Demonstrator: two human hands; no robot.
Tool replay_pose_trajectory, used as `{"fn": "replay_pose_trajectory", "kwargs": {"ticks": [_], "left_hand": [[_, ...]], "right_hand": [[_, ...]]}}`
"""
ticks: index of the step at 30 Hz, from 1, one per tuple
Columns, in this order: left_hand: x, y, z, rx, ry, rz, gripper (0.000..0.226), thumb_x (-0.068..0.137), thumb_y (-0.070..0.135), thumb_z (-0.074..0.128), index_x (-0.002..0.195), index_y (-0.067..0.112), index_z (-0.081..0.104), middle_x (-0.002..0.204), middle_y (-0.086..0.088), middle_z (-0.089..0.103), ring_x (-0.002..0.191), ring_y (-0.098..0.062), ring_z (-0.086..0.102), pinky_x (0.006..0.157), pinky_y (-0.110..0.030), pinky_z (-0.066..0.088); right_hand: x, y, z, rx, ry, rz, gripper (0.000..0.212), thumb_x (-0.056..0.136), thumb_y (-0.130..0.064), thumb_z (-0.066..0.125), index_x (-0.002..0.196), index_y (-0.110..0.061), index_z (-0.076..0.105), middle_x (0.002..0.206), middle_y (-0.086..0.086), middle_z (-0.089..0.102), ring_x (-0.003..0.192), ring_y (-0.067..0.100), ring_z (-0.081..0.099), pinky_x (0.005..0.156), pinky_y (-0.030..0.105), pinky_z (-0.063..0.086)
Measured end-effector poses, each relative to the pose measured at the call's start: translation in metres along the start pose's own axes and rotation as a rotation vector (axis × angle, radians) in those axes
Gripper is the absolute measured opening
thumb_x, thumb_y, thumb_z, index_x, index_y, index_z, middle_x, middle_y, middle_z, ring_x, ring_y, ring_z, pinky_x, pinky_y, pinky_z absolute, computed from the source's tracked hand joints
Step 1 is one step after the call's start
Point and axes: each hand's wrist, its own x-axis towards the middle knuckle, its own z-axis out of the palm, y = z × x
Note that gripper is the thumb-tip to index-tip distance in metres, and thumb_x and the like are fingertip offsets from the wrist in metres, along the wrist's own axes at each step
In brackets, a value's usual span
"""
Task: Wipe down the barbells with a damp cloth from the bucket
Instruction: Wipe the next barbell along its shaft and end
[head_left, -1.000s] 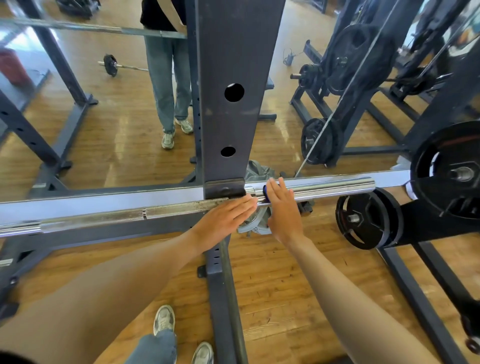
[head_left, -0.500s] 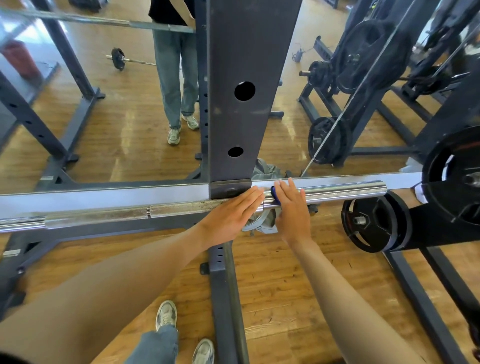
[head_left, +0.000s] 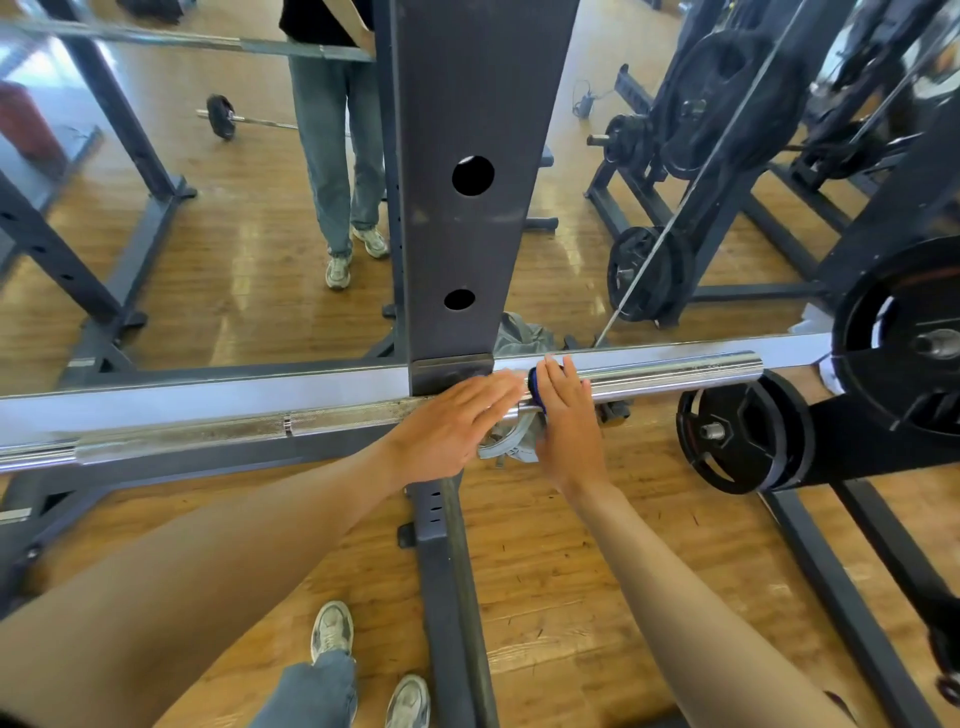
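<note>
A chrome barbell (head_left: 675, 371) lies across the dark rack, in front of a mirror. My left hand (head_left: 447, 426) rests flat on the knurled shaft beside the rack upright (head_left: 467, 234), fingers straight. My right hand (head_left: 566, 415) wraps over the bar where the shaft meets the sleeve and holds a blue cloth (head_left: 534, 384) against it. Only an edge of the cloth shows past my fingers. No bucket is in view.
A grey crumpled thing (head_left: 506, 449) lies on the wooden floor under my hands. Black weight plates (head_left: 737, 436) hang on pegs at the right, with a larger plate (head_left: 904, 343) above them. The mirror reflects my legs, racks and a barbell (head_left: 223, 117) on the floor.
Both hands stay at the same spot on the bar. Only the view shifts slightly.
</note>
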Motion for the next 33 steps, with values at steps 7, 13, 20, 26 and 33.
{"fn": "replay_pose_trajectory", "kwargs": {"ticks": [7,13,20,26,33], "left_hand": [[-0.004,0.002,0.011,0.154,0.039,0.05,0.062,0.102,0.005,0.035,0.158,-0.007,0.012,0.168,-0.021,0.016,0.156,-0.036,0.011,0.128,-0.047,0.001],[-0.01,0.001,0.013,0.004,0.035,0.155,0.072,0.092,-0.011,0.052,0.158,0.004,0.028,0.166,-0.01,0.029,0.154,-0.026,0.026,0.126,-0.039,0.022],[0.003,0.001,0.001,0.023,0.023,-0.01,0.084,0.086,0.009,0.064,0.16,0.002,0.023,0.168,-0.016,0.02,0.155,-0.029,0.013,0.126,-0.038,-0.01],[0.001,0.006,0.011,0.001,0.06,-0.031,0.081,0.088,-0.006,0.057,0.16,0.004,0.023,0.168,-0.011,0.021,0.156,-0.027,0.015,0.125,-0.037,0.003],[-0.003,-0.002,0.009,0.063,0.077,0.225,0.073,0.082,-0.011,0.059,0.151,0.008,0.046,0.16,-0.004,0.042,0.148,-0.02,0.036,0.128,-0.036,0.012]], "right_hand": [[0.003,0.02,-0.006,-0.127,0.078,0.046,0.079,0.083,0.015,0.068,0.154,-0.005,0.038,0.161,0.009,0.036,0.153,0.025,0.023,0.126,0.049,0.015],[-0.012,0.013,0.003,-0.118,0.027,-0.116,0.079,0.09,0.009,0.062,0.159,-0.011,0.03,0.165,0.003,0.028,0.156,0.017,0.014,0.127,0.039,0.007],[-0.006,0.003,0.009,-0.086,0.027,-0.136,0.079,0.085,0.014,0.065,0.155,-0.01,0.038,0.162,0.005,0.035,0.154,0.021,0.021,0.127,0.045,0.011],[0.01,0.009,0.002,-0.125,0.134,0.07,0.062,0.083,0.01,0.067,0.142,-0.006,0.053,0.142,0.008,0.054,0.134,0.027,0.044,0.116,0.048,0.038],[0.001,0.023,-0.014,-0.166,0.166,0.201,0.074,0.081,0.013,0.066,0.15,-0.003,0.043,0.155,0.011,0.043,0.149,0.027,0.031,0.126,0.046,0.016]]}}
